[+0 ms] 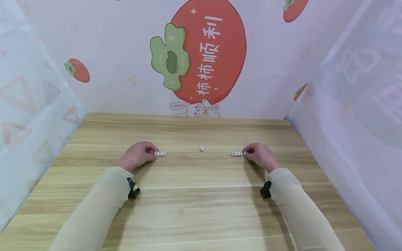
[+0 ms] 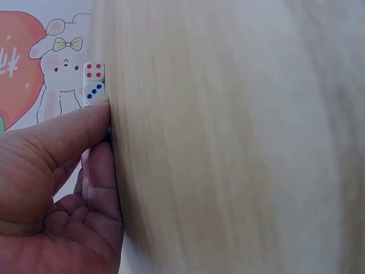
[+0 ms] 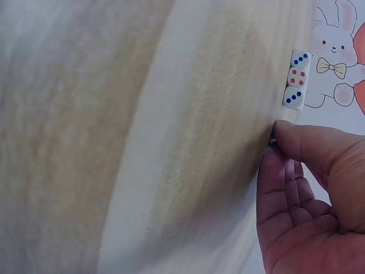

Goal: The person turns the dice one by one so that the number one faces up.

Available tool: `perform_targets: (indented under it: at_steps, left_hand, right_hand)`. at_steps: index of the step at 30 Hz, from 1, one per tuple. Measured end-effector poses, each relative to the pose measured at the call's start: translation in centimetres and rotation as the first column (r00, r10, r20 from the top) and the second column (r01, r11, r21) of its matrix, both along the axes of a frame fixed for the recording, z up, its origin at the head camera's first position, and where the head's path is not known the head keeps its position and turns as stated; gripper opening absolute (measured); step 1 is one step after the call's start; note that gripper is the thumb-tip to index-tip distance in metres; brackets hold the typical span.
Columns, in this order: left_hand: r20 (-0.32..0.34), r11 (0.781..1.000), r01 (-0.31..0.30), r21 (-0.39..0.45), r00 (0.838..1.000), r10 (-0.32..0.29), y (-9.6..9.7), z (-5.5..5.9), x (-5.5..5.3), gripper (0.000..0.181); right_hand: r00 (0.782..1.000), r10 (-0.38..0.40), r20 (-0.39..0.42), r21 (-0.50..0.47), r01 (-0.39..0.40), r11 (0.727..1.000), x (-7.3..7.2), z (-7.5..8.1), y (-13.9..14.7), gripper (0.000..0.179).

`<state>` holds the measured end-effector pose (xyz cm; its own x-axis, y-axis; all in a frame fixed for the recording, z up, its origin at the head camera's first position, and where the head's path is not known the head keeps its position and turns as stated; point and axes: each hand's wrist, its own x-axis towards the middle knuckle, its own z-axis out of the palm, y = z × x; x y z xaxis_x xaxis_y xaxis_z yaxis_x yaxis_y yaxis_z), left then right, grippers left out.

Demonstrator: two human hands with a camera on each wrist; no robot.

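Observation:
My left hand (image 1: 139,153) pinches the outer die of a short row of white dice (image 1: 162,153) on the left. In the left wrist view, two dice (image 2: 94,81) show beyond the thumb, with red and blue pips; the pinched one is hidden. On the right, three white dice (image 1: 237,154) stand side by side in a row, also seen as a row of dice (image 3: 296,79) in the right wrist view. My right hand (image 1: 260,155) pinches another die (image 1: 245,152) just right of that row, a small gap apart. A single die (image 1: 202,149) lies between both rows.
The wooden table (image 1: 194,209) reaches back to a printed cloth wall (image 1: 110,94) with persimmon and rabbit drawings. Cloth side walls (image 1: 355,115) rise at the left and right. Dark wrist devices (image 1: 133,189) sit at both sleeve cuffs.

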<state>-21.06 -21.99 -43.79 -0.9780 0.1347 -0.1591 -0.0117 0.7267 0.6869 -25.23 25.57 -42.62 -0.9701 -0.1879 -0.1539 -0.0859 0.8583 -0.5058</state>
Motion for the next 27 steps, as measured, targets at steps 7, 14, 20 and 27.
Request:
perform_targets:
  at_steps: [7,14,20,27]
  left_hand:
    - [0.014,1.0,-0.007,0.013,1.0,0.007,0.0,-0.11,-0.01,0.015]
    - [0.01,1.0,-0.01,0.008,1.0,0.01,0.05,-0.14,-0.05,0.016]
    - [0.01,1.0,-0.013,0.017,1.0,0.013,0.06,-0.12,-0.05,0.017]
    - [0.016,1.0,-0.017,0.015,1.0,0.017,0.07,-0.07,-0.05,0.018]
  right_hand:
    - [1.0,0.015,0.026,-0.009,-0.015,1.0,-0.15,-0.07,-0.14,0.019]
    - [0.999,0.018,0.04,-0.042,-0.016,0.999,-0.23,-0.11,-0.06,0.019]
    - [0.998,0.028,0.052,-0.085,-0.023,0.996,-0.25,-0.22,0.01,0.02]
    - [0.997,0.025,0.074,-0.117,-0.016,0.993,-0.23,-0.16,-0.02,0.021]
